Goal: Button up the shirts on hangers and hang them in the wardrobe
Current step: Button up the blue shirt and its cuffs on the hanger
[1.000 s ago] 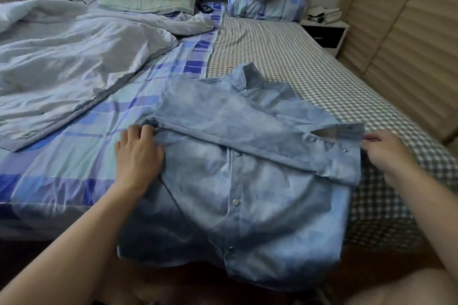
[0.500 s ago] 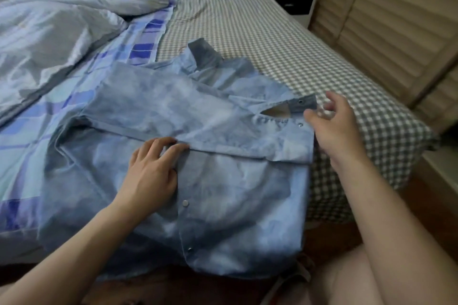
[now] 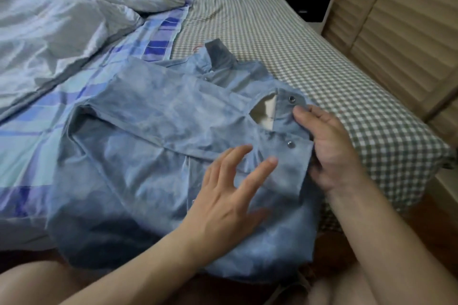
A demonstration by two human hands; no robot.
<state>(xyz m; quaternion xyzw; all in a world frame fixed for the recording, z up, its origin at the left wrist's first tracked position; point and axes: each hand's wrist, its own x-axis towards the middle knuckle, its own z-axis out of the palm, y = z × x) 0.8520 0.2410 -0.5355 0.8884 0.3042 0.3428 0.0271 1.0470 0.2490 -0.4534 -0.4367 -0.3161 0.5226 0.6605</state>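
The right hand (image 3: 329, 148) pinches the blue shirt's (image 3: 148, 156) cuff (image 3: 290, 119); beside it, the left hand (image 3: 230, 195) hovers with fingers spread. No readable writing.

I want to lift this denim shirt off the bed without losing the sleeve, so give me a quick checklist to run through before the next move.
1. Right hand holds the sleeve cuff: ok, fingers pinch its edge.
2. Left hand has a hold: not ok, fingers spread open over the denim shirt.
3. Cuff snaps fastened: not ok, cuff gapes open.
4. Front placket closed: cannot tell, the sleeve and left hand cover much of it.
5. Hanger in the shirt: cannot tell, none visible.
6. Shirt supported: ok, mostly on the bed, hem over its edge.
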